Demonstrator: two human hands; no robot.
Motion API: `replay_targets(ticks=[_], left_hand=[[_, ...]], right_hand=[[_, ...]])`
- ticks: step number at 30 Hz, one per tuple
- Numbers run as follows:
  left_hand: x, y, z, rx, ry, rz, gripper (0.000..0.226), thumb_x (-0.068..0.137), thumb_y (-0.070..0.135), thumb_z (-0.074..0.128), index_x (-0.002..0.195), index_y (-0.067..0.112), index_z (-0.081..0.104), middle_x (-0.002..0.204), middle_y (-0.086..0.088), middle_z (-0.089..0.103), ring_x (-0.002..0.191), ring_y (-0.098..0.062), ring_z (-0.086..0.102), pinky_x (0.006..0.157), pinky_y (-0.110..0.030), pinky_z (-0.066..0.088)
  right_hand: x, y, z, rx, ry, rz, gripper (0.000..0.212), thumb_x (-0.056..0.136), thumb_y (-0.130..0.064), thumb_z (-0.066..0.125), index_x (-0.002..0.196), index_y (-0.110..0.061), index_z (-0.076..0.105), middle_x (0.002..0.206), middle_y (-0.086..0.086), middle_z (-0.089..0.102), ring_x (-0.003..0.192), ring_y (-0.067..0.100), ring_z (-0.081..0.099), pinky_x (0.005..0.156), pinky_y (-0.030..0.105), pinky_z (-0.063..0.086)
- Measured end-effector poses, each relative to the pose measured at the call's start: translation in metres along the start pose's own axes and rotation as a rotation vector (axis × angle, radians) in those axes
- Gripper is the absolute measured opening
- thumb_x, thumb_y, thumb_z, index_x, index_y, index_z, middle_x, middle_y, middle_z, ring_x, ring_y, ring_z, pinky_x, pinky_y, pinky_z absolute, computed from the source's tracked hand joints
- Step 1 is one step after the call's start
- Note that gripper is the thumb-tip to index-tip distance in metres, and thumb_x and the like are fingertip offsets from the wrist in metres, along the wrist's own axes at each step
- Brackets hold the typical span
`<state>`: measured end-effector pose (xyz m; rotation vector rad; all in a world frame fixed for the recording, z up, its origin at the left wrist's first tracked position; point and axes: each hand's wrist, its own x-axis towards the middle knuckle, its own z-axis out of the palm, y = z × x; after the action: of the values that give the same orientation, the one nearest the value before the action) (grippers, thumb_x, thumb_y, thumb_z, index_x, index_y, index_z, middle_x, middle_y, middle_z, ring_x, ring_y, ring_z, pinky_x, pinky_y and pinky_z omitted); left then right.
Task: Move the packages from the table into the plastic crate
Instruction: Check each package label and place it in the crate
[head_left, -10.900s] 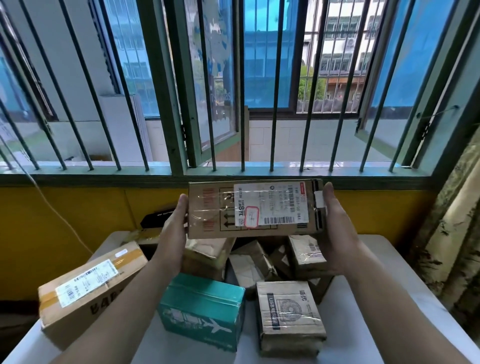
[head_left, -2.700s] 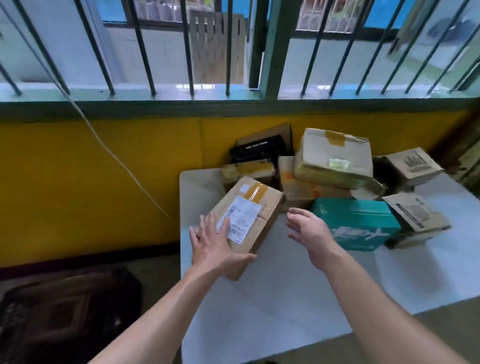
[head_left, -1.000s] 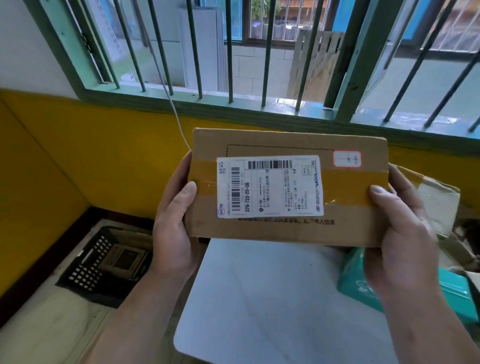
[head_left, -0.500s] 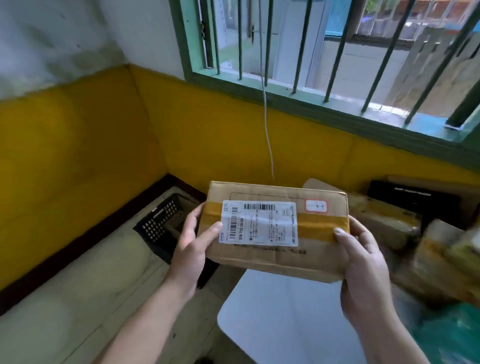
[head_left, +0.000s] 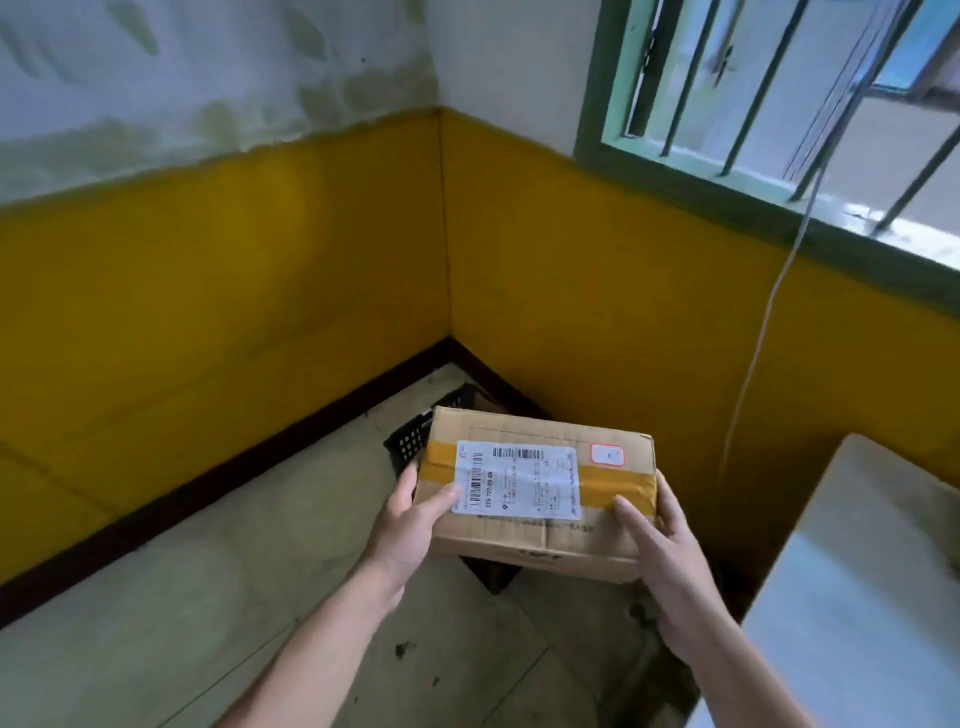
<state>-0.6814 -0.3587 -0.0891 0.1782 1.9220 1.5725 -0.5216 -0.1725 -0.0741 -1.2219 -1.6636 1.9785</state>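
A brown cardboard package (head_left: 540, 540) with a white shipping label and a yellow tape band is held level in the air. My left hand (head_left: 410, 525) grips its left end, thumb on the label. My right hand (head_left: 660, 556) grips its right end, thumb on the top face. Directly below the package sits the black plastic crate (head_left: 410, 444) on the floor in the room's corner. The package hides most of the crate; only its left rim and a lower corner show.
The white table (head_left: 852, 597) edge is at the right, with none of the other packages in view. Yellow walls meet in the corner behind the crate. A white cable (head_left: 763, 332) hangs down from the barred window. Pale floor tiles lie to the left.
Both hands have carried the package left and down, from in front of the window to just over the crate. The view has swung left, so the pile of packages has gone out of sight.
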Motion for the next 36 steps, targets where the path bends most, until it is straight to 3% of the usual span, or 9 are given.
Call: replay_targets(ticks=[3,8,12,19,22,26,30,33,36], left_hand=[[0.038,-0.006,-0.024,0.050,-0.041,-0.046,0.035,0.090,0.039,0.064,0.124,0.043,0.058,0.107,0.018,0.073,0.109,-0.010,0.064,0.100,-0.038,0.046],[0.106,-0.015,-0.033,0.081,-0.113,-0.113,0.027,0.095,0.026,0.061,0.117,0.041,0.060,0.103,0.019,0.074,0.096,0.001,0.067,0.079,-0.021,0.045],[0.167,-0.023,-0.030,0.143,-0.126,-0.170,0.028,0.094,0.023,0.062,0.119,0.037,0.058,0.103,0.016,0.074,0.095,-0.002,0.069,0.080,-0.024,0.048],[0.278,-0.051,-0.023,0.226,-0.134,-0.310,0.041,0.094,0.025,0.063,0.118,0.056,0.049,0.102,0.026,0.072,0.099,0.005,0.064,0.078,-0.019,0.046],[0.322,-0.070,-0.020,0.239,-0.133,-0.360,0.051,0.094,0.022,0.064,0.136,0.043,0.044,0.113,0.014,0.071,0.108,-0.010,0.064,0.096,-0.036,0.049],[0.384,-0.101,-0.017,0.301,-0.169,-0.358,0.053,0.091,0.027,0.067,0.130,0.054,0.043,0.104,0.027,0.069,0.100,0.006,0.063,0.078,-0.016,0.047],[0.454,-0.135,-0.009,0.365,-0.287,-0.310,0.050,0.089,0.032,0.067,0.115,0.069,0.047,0.108,0.027,0.067,0.101,0.006,0.061,0.074,-0.012,0.046],[0.511,-0.161,-0.002,0.430,-0.408,-0.270,0.050,0.091,0.028,0.065,0.101,0.074,0.050,0.099,0.038,0.065,0.089,0.020,0.061,0.059,0.000,0.046],[0.568,-0.189,0.004,0.492,-0.511,-0.233,0.057,0.093,0.015,0.061,0.101,0.071,0.053,0.104,0.025,0.070,0.094,0.008,0.066,0.063,-0.008,0.052]], right_hand=[[0.024,0.012,0.028,-0.017,0.012,0.059,0.060,0.081,-0.043,0.070,0.129,-0.059,0.038,0.115,-0.017,0.064,0.111,0.015,0.061,0.101,0.051,0.046],[0.073,0.035,0.051,-0.051,0.060,0.106,0.041,0.089,-0.033,0.068,0.122,-0.050,0.050,0.097,-0.021,0.072,0.092,-0.001,0.066,0.074,0.026,0.044],[0.126,0.049,0.065,-0.023,0.105,0.168,0.051,0.089,-0.031,0.068,0.135,-0.038,0.048,0.112,-0.012,0.070,0.106,0.010,0.064,0.090,0.035,0.048],[0.234,0.082,0.091,-0.007,0.138,0.345,0.073,0.091,-0.027,0.066,0.152,-0.036,0.027,0.135,-0.005,0.056,0.119,0.018,0.052,0.110,0.043,0.037],[0.268,0.107,0.108,0.020,0.181,0.435,0.070,0.090,-0.030,0.067,0.149,-0.034,0.030,0.132,-0.001,0.058,0.117,0.023,0.053,0.103,0.041,0.039],[0.312,0.143,0.132,0.049,0.342,0.541,0.056,0.083,-0.041,0.073,0.130,-0.026,0.047,0.114,-0.003,0.064,0.092,0.013,0.059,0.073,0.028,0.045],[0.360,0.184,0.153,0.102,0.421,0.622,0.076,0.075,-0.052,0.076,0.135,-0.027,0.037,0.110,-0.006,0.060,0.089,0.008,0.060,0.062,0.025,0.046],[0.387,0.215,0.165,0.090,0.462,0.603,0.095,0.075,-0.049,0.077,0.145,-0.048,0.013,0.116,-0.013,0.053,0.089,0.008,0.059,0.073,0.032,0.053],[0.410,0.247,0.170,0.050,0.408,0.631,0.080,0.067,-0.049,0.081,0.135,-0.048,0.040,0.120,-0.012,0.060,0.101,0.017,0.065,0.087,0.043,0.057]])
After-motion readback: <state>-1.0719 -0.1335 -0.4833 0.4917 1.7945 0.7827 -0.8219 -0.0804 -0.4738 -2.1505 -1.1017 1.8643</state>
